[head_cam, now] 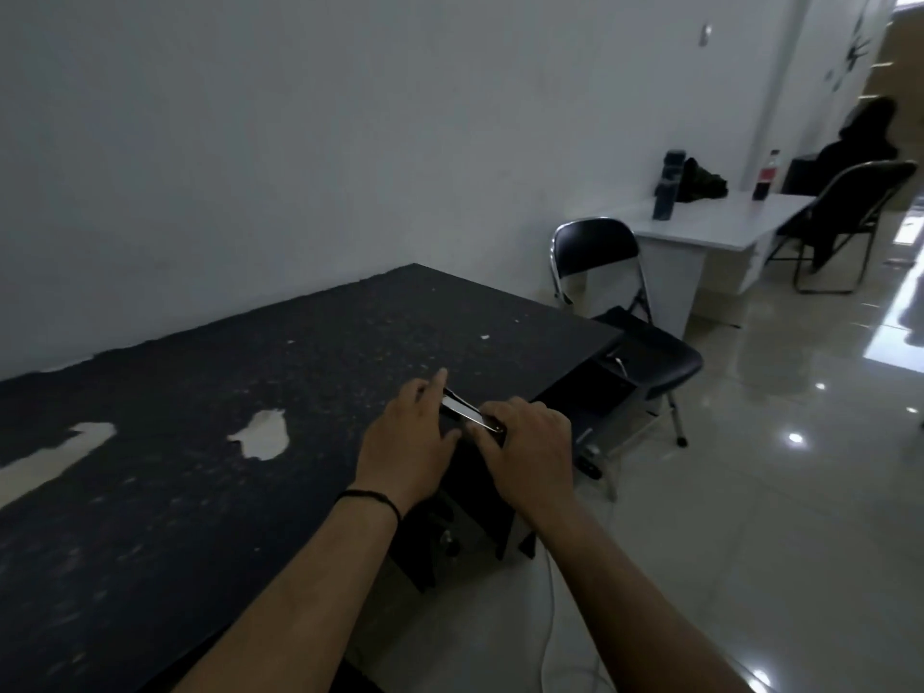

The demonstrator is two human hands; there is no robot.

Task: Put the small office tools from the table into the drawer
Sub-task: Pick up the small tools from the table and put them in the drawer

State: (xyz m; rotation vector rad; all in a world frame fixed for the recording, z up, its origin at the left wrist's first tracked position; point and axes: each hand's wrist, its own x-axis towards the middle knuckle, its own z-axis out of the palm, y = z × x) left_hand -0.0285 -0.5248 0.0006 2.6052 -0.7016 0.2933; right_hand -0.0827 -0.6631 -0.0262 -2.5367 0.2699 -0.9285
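A slim metal office tool (467,411), maybe a stapler, sits at the near right edge of the black table (210,417), held between both hands. The left hand (407,442) pinches its far end, index finger stretched toward twelve o'clock. The right hand (532,445) curls over its near end, fingers closed around it. Toward two o'clock an open drawer (590,392) juts from under the tabletop. Beyond it, same direction, stands a folding chair (620,312).

Folding chair (615,312), white desk (710,227), two bottles (667,185)
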